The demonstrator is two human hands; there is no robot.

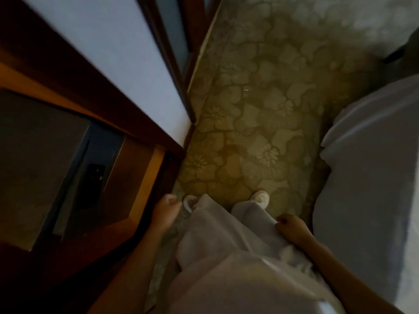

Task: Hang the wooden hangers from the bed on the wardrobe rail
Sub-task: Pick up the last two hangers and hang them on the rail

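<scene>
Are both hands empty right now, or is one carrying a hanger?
Empty. The left hand hangs loosely curled beside the wardrobe, and the right hand is curled against pale clothing. No hanger shows.

dim room: floral-patterned carpet (260, 105) between dark wooden furniture (68, 71) and a pale-sheeted bed (374, 166).

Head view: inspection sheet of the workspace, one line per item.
Surface: floral patterned carpet, dim light.
Job's things: no wooden hangers seen; bed with pale cover at right edge; wardrobe with dark wood frame and pale panels at left; rail not visible.
Clutter: nothing seen.
Grippers: left hand empty, fingers curled, beside wardrobe; right hand closed loosely, nothing visibly in it, against pale clothing.
Cables: nothing seen.
Surroundings: two light shoes on the carpet.
</scene>
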